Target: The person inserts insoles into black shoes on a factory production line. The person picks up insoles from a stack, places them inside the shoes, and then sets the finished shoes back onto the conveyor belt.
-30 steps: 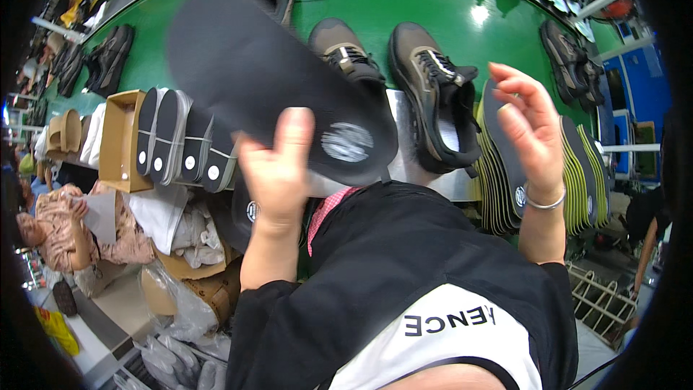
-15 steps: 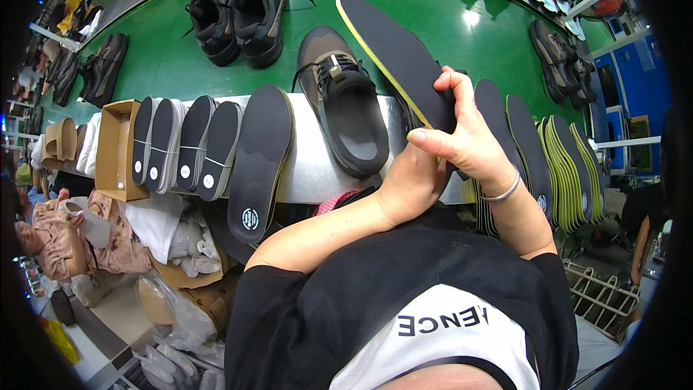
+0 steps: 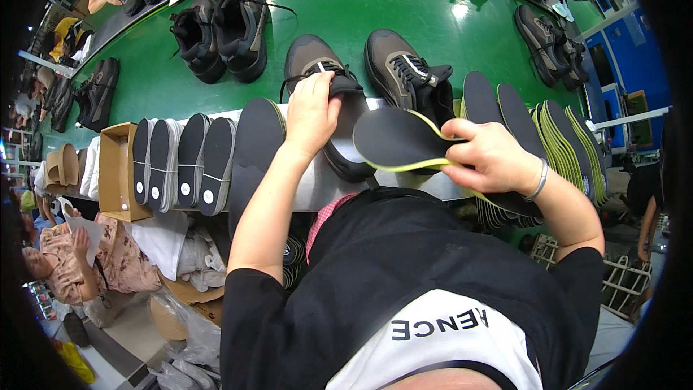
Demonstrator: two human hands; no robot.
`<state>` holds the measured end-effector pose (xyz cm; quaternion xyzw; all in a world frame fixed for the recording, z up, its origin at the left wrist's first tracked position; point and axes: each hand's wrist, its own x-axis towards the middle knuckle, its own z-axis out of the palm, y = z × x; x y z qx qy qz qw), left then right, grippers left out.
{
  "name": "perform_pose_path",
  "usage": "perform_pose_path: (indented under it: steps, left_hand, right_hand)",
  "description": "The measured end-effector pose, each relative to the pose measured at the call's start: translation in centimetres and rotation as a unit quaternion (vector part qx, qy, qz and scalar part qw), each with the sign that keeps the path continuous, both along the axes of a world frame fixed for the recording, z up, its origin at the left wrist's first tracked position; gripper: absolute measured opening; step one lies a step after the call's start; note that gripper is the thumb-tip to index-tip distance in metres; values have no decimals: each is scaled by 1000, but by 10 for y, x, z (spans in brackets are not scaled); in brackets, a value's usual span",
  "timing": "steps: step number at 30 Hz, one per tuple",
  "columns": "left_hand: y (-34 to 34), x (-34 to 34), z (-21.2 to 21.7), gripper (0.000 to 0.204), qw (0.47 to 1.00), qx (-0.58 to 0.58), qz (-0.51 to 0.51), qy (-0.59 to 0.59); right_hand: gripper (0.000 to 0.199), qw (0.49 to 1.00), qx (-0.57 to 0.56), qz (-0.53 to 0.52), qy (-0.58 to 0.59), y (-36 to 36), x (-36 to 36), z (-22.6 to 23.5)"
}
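My left hand [image 3: 312,112] is closed on the tongue and laces of a brown and black shoe [image 3: 304,53], whose heel end points toward me. Between the thumb and fingers of my right hand [image 3: 485,155] is a black insole [image 3: 393,137] with a yellow-green edge. The insole is bent, and its wide end is just right of that shoe's opening. A second shoe [image 3: 390,61] of the same kind stands beside the first, its heel partly hidden behind the insole.
Bundled insoles [image 3: 193,162] and an open cardboard box [image 3: 115,170] line the left. Stacks of yellow-green-edged insoles [image 3: 559,141] stand at right. More shoes [image 3: 242,36] rest on the green table [image 3: 325,0]. Another person [image 3: 86,253] is at lower left.
My left hand has moved from beside my right hand onto the shoe's tongue. My right hand has lowered the insole and it is now bent. The second shoe has come into view.
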<state>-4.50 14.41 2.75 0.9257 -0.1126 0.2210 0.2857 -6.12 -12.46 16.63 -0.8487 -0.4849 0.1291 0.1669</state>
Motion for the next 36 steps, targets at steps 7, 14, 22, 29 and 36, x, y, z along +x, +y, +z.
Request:
perform_pose_path:
  steps: [7, 14, 22, 29, 36]
  left_hand:
    - [-40, 23, 21, 21, 981, -124, 122, 82]
    - [-39, 2, 11, 20, 970, -210, 82, 93]
    - [-37, 0, 10, 20, 970, -203, 96, 99]
    - [-32, -2, 9, 25, 967, -214, 91, 102]
    - [-38, -1, 9, 20, 968, -195, 121, 100]
  right_hand:
    - [15, 960, -232, 101, -122, 44, 13, -10]
    - [24, 980, -116, -161, -32, 112, 28, -117]
    - [57, 978, -124, -128, -107, 62, -17, -78]
    - [36, 973, -163, -162, 28, 23, -18, -44]
    - [21, 984, -136, -103, -56, 53, 1, -59]
